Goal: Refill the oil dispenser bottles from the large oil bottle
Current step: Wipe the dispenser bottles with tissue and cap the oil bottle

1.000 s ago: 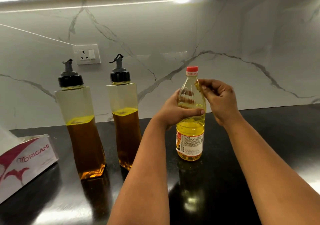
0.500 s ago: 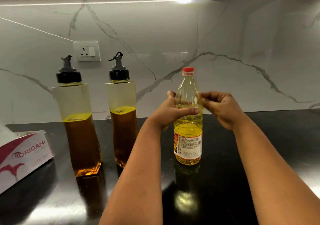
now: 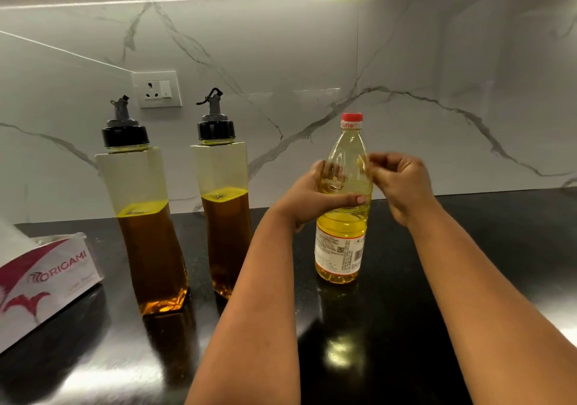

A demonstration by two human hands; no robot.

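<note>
The large oil bottle [image 3: 342, 242] stands upright on the black counter [image 3: 487, 248], about half full of pale yellow oil, with its red cap [image 3: 352, 117] on. My left hand [image 3: 312, 198] grips its shoulder from the left, thumb across the front. My right hand [image 3: 399, 182] hovers at the bottle's right side with curled fingers; nothing shows in it. Two tall clear dispenser bottles with black pour-spout lids stand to the left, one [image 3: 146, 232] nearer and one [image 3: 226, 217] beside my left forearm. Each holds darker amber oil to about half height.
A white and magenta tissue box [image 3: 43, 276] lies at the left edge of the counter. A marble backsplash with a wall socket [image 3: 157, 89] rises behind the bottles. Glossy bare counter stretches to the right of the large bottle.
My right hand has dropped from near the bottle's neck to beside its shoulder. The view has shifted slightly. My left hand keeps its grip on the bottle.
</note>
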